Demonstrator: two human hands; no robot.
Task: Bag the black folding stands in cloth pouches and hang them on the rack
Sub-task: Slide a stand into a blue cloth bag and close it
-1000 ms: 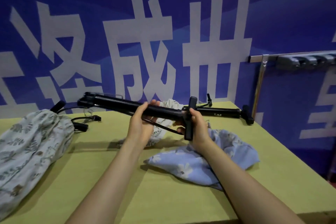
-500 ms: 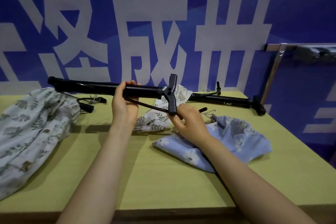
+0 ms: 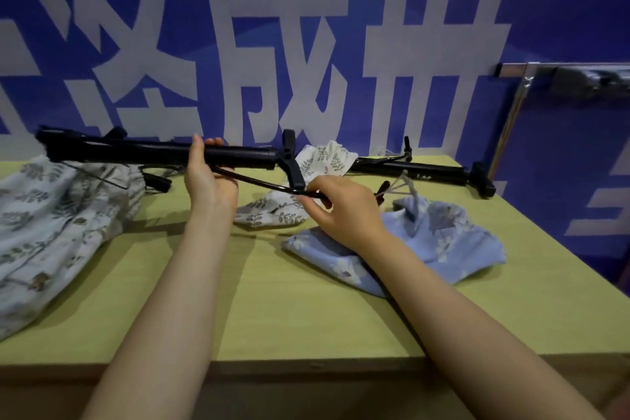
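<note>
My left hand (image 3: 209, 181) clamped on black folding metal stand (image 3: 153, 153) above yellow-green table (image 3: 272, 300); right hand (image 3: 341, 208) pinching its thin strut (image 3: 259, 182).

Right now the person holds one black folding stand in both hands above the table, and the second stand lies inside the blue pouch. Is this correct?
Not quite. The second stand does not lie inside the blue pouch; it lies bare on the table at the far edge, behind the pouch. The head view shows it. The rest holds: left hand and right hand hold the first stand above the table.
</note>
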